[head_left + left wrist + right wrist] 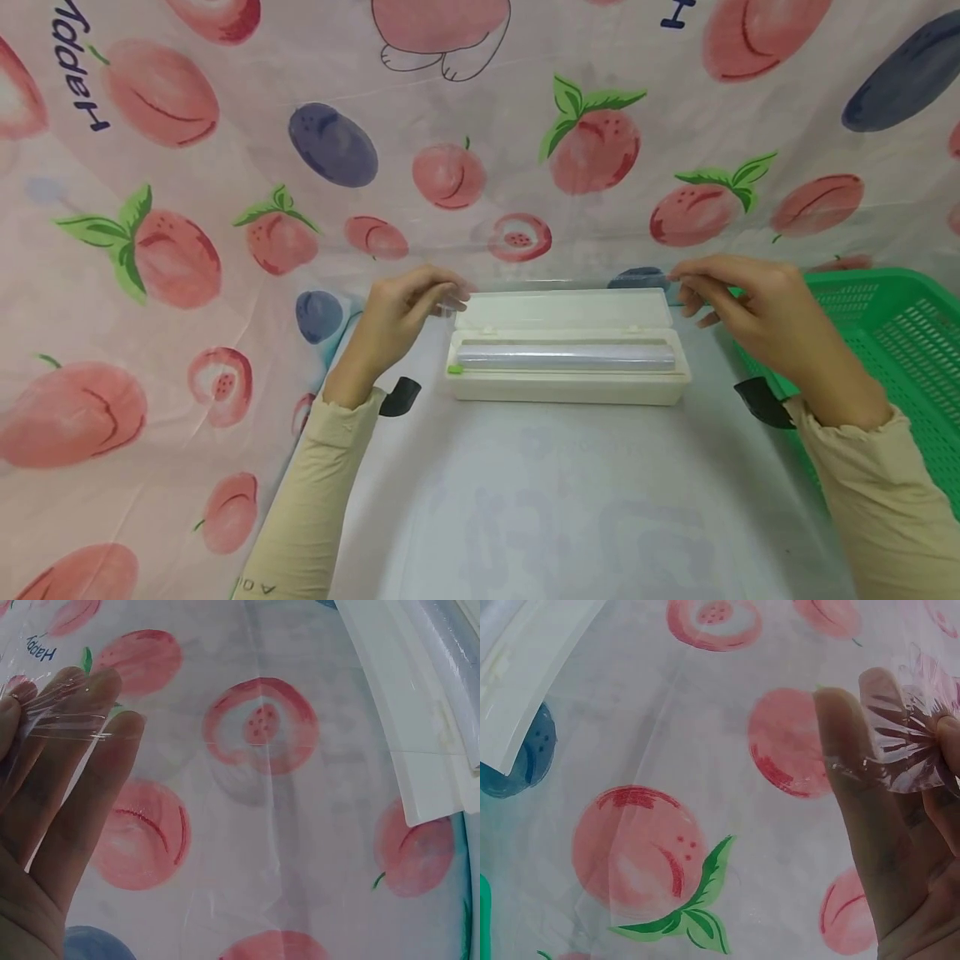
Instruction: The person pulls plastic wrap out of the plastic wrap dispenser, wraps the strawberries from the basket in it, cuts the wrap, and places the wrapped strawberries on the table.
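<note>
A sheet of clear cling film (71, 712) is stretched between the two hands behind the dispenser. My left hand (408, 317) pinches one edge between thumb and forefinger, and the film gathers in creases over the other fingers. On the other side, my right hand (757, 308) pinches the film (911, 742), which fans out in folds from the thumb. Between the hands stands a white cling film dispenser (570, 392), its lid (562, 311) tipped back. Inside lies the film roll (566, 357), with a small green cutter slider (455, 369) at the left end.
A green plastic basket (885, 279) stands at the right, beside the right forearm. The dispenser rests on a white table surface (562, 475). A fruit-printed cloth (390, 275) hangs behind and along the left. Black straps (401, 397) sit at both wrists.
</note>
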The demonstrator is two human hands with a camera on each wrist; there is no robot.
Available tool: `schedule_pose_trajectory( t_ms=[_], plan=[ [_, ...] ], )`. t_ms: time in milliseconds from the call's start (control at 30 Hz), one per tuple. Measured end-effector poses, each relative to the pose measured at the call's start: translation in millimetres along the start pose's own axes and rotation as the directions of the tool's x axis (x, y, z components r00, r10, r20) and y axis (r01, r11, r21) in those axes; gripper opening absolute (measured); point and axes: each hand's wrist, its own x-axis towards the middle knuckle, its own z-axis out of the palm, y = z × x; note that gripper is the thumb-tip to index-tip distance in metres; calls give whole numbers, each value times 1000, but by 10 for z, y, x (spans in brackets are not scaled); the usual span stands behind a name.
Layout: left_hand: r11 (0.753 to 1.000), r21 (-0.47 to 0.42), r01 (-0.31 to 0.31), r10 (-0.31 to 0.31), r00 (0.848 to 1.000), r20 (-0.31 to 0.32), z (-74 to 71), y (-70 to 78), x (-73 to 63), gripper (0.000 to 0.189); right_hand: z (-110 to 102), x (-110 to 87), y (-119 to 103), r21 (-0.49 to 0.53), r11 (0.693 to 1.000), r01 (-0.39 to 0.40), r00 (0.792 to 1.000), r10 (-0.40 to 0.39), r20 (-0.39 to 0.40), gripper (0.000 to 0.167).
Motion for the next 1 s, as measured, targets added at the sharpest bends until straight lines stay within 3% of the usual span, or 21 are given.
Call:
schedule_pose_trajectory(
  t_ms=[467, 767, 1000],
  plan=[
    [999, -7, -40, 40, 998, -49, -18, 41, -1, 12, -12, -1, -49, -8, 1000, 14, 998, -14, -57, 32],
    [998, 43, -39, 40, 999, -35, -46, 53, -99, 13, -3, -51, -45, 86, 996, 17, 1000, -15, -19, 32],
    [998, -62, -9, 9, 1000, -6, -37, 94, -167, 14, -11, -103, -95, 100, 994, -32, 999, 28, 42, 27]
  ],
)
